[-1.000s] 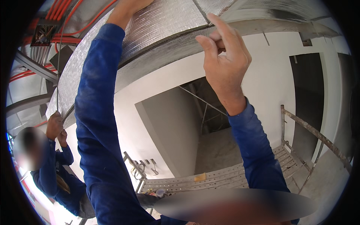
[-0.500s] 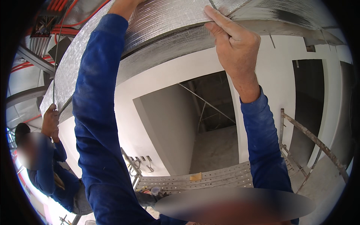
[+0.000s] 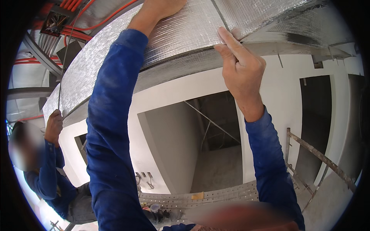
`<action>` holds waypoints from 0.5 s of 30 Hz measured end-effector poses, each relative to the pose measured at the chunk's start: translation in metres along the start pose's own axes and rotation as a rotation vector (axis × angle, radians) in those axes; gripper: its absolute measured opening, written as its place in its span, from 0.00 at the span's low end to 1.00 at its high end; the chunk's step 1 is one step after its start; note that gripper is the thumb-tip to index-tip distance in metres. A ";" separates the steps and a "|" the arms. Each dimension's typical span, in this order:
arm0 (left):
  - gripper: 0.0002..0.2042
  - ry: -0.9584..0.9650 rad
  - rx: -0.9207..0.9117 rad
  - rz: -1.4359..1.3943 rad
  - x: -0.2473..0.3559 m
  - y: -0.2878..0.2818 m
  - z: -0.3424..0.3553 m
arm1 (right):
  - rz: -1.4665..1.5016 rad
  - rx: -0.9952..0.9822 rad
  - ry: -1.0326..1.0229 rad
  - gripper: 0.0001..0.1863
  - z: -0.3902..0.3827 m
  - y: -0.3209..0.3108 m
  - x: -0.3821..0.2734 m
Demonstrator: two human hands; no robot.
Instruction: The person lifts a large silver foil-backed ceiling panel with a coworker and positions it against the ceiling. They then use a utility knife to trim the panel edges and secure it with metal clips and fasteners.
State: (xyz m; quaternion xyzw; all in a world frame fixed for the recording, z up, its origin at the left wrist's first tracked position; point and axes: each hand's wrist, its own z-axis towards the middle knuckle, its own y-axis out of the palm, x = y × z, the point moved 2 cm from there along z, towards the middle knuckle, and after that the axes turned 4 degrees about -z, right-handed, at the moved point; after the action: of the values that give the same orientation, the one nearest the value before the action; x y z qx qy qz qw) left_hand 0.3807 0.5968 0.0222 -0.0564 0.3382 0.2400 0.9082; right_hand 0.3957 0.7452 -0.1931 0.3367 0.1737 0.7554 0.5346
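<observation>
A long duct wrapped in silver foil [image 3: 192, 27] runs across the top of the head view. My left hand [image 3: 163, 8] rests against its foil face, and the upper edge cuts off much of its fingers. Along the duct's lower edge, my right hand [image 3: 244, 63] has its forefinger stretched up and its thumb below. Its fingers are closed around the lower part of a thin dark rod [image 3: 221, 14] that crosses the foil; a fingertip behind is blurred. Both arms are raised in blue sleeves.
At left a co-worker [image 3: 50, 181] in blue grips another thin rod [image 3: 59, 92]. Orange conduits [image 3: 77, 32] and an open wiring box [image 3: 54, 24] hang above. A perforated platform [image 3: 165, 199] lies below, with a rusty scaffold rail [image 3: 323, 156] at right. White walls [image 3: 273, 88] have dark openings.
The view has tilted upward, so more of the duct and my left hand show. My right hand stays at the rod. The co-worker has one raised hand at the other rod instead of two.
</observation>
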 end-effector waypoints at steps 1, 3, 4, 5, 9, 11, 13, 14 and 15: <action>0.14 -0.001 -0.009 -0.001 0.000 0.001 0.000 | 0.009 -0.018 0.032 0.18 0.000 0.000 -0.001; 0.13 -0.001 -0.013 0.028 0.001 0.002 0.001 | 0.021 -0.002 0.025 0.17 0.003 0.000 -0.002; 0.13 -0.002 -0.011 0.058 0.002 0.003 0.001 | 0.027 0.032 -0.011 0.17 0.004 0.000 -0.003; 0.13 -0.004 -0.012 0.088 0.003 0.003 0.001 | 0.024 0.047 -0.029 0.16 0.005 0.001 -0.003; 0.12 0.120 0.118 0.099 0.012 0.002 -0.004 | 0.044 0.039 -0.008 0.15 0.005 0.001 -0.002; 0.11 0.295 0.281 0.086 0.021 -0.001 -0.008 | 0.064 0.048 -0.019 0.15 0.004 0.001 -0.001; 0.10 0.282 0.178 0.078 0.025 -0.002 -0.008 | 0.067 0.040 -0.012 0.15 0.004 0.000 -0.001; 0.09 0.275 0.124 0.074 0.028 -0.002 -0.008 | 0.065 0.032 0.001 0.16 0.004 0.000 0.000; 0.09 0.257 0.088 0.110 0.031 -0.001 -0.010 | 0.049 0.021 0.004 0.16 0.005 0.000 0.000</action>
State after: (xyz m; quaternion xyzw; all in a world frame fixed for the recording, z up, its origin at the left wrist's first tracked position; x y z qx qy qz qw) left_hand 0.3954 0.6051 -0.0055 -0.0282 0.4644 0.2650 0.8446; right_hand 0.3992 0.7448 -0.1901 0.3448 0.1746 0.7670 0.5122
